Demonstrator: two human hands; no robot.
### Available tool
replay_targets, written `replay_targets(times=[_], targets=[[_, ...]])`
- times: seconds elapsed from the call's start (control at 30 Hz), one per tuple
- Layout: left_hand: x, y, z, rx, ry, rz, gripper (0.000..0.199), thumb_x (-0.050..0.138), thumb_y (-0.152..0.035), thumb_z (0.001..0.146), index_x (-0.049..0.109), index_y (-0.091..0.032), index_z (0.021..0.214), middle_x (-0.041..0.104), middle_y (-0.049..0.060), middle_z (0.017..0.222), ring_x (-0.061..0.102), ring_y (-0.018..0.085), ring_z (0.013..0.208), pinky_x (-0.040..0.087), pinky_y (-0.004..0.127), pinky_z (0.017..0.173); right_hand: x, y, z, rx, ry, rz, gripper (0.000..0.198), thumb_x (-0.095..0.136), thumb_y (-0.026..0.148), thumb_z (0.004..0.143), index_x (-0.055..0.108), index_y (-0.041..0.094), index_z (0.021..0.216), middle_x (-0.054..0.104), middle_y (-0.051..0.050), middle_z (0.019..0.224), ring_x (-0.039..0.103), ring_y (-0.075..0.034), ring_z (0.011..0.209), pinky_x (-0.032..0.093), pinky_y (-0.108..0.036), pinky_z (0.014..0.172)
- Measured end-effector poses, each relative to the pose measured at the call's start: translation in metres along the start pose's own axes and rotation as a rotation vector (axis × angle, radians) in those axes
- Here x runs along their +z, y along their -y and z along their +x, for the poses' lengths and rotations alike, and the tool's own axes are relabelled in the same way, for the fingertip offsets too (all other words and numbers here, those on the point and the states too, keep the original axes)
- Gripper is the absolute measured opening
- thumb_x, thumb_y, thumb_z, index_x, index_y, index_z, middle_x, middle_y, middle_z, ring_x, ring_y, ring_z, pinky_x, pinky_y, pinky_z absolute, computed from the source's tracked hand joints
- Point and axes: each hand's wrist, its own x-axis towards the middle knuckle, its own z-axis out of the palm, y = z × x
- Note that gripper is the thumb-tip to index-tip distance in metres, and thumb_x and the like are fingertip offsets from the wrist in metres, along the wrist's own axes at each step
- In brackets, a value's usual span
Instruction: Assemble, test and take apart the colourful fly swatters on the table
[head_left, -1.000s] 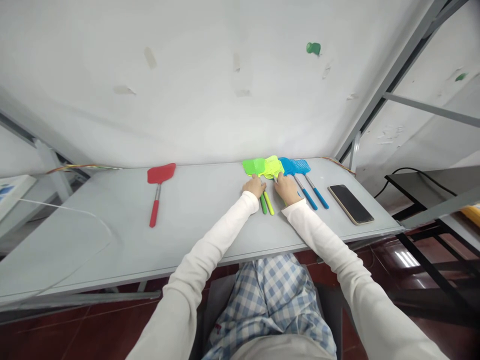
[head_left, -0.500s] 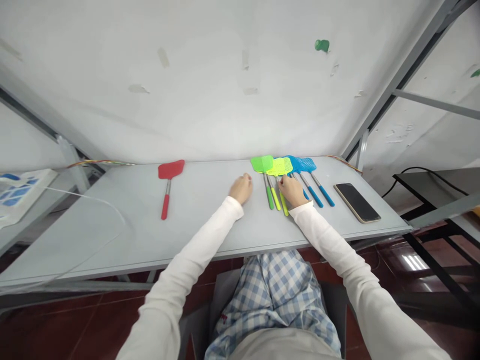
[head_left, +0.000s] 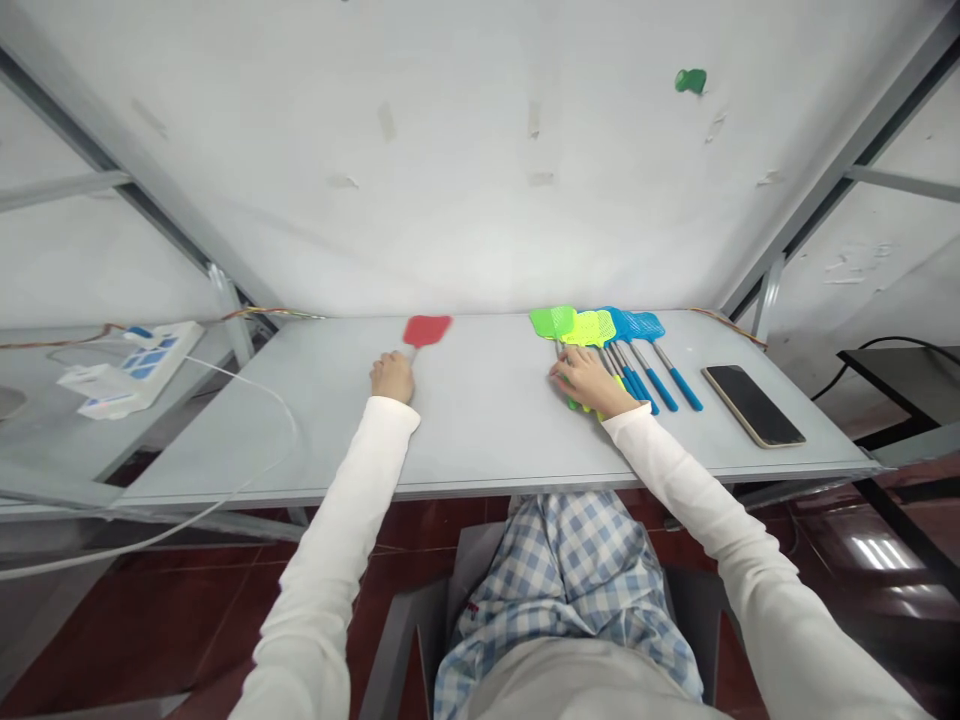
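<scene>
My left hand is closed around the handle end of a red fly swatter. The swatter's head is slightly blurred, its handle hidden by the hand. My right hand curls over the shafts of a bright green fly swatter and the yellow-green fly swatters. Its fingertips pinch at the green one's shaft; the hand covers most of these handles. Just right of it, several blue fly swatters lie fanned with overlapping heads, blue handles toward me.
A phone lies on the right part of the grey table. Off the left end stands a white power strip with a white cable crossing the table corner. A wall and metal frame posts bound the back.
My left hand has moved left and taken hold of the red swatter, which now tilts. My right hand has shifted left over the green and yellow-green handles. The view has turned left.
</scene>
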Motion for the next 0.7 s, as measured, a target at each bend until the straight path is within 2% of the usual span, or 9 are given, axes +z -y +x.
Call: replay_targets(times=[0.07,0.13,0.23,0.33,0.47,0.57,0.7], targets=[[-0.004,-0.020,-0.014,0.167,0.070,-0.024,0.029,0.036,-0.019,0.091,0.051,-0.010,0.114,0.055,0.020,0.111,0.059,0.029,0.101,0.045,0.041,0.087,-0.011,0.009,-0.003,-0.145,-0.049,0.009,0.029,0.040,0.018,0.094,0.062,0.013,0.112,0.058,-0.015,0.112,0.052,-0.023,0.099,0.041,-0.037,0.087],[-0.009,-0.046,-0.027,0.448,0.044,-0.083,0.029,0.031,-0.021,0.095,0.052,-0.015,0.114,0.053,0.014,0.111,0.061,0.022,0.088,0.046,0.036,0.082,-0.020,0.021,-0.003,-0.220,-0.130,-0.024,0.034,0.037,0.015,0.094,0.057,0.014,0.121,0.058,-0.014,0.119,0.052,-0.024,0.106,0.041,-0.038,0.091],[-0.020,-0.086,-0.041,0.707,-0.081,-0.118,0.031,0.028,-0.022,0.097,0.053,-0.017,0.115,0.053,0.011,0.108,0.059,0.020,0.083,0.045,0.035,0.079,-0.030,0.031,0.004,-0.262,-0.222,-0.133,0.037,0.038,0.020,0.096,0.053,0.011,0.128,0.055,-0.015,0.129,0.046,-0.026,0.120,0.035,-0.040,0.100],[-0.032,-0.112,-0.045,0.762,-0.210,-0.102,0.035,0.026,-0.025,0.099,0.053,-0.016,0.119,0.055,0.012,0.108,0.058,0.020,0.083,0.043,0.033,0.074,-0.035,0.024,0.017,-0.248,-0.212,-0.229,0.035,0.040,0.024,0.096,0.058,0.007,0.120,0.058,-0.016,0.123,0.045,-0.028,0.122,0.032,-0.040,0.103],[-0.042,-0.125,-0.044,0.783,-0.339,-0.034,0.038,0.030,-0.035,0.098,0.053,-0.017,0.123,0.060,0.012,0.105,0.057,0.022,0.086,0.040,0.034,0.074,-0.047,0.005,0.031,-0.192,-0.116,-0.255,0.029,0.037,0.016,0.095,0.065,0.011,0.095,0.065,-0.012,0.089,0.054,-0.023,0.096,0.033,-0.038,0.096],[-0.044,-0.127,-0.043,0.772,-0.330,0.036,0.043,0.030,-0.046,0.097,0.059,-0.018,0.112,0.063,0.010,0.088,0.057,0.023,0.085,0.039,0.035,0.074,-0.057,-0.002,0.031,-0.206,-0.098,-0.237,0.031,0.037,0.022,0.097,0.065,0.013,0.088,0.064,-0.009,0.081,0.053,-0.021,0.084,0.033,-0.037,0.092],[-0.041,-0.130,-0.044,0.750,-0.221,0.052,0.045,0.023,-0.044,0.098,0.061,-0.020,0.099,0.064,0.010,0.082,0.057,0.023,0.082,0.037,0.034,0.070,-0.061,-0.003,0.022,-0.263,-0.047,-0.203,0.037,0.034,0.033,0.099,0.064,0.015,0.085,0.063,-0.007,0.079,0.051,-0.019,0.079,0.032,-0.035,0.087]])
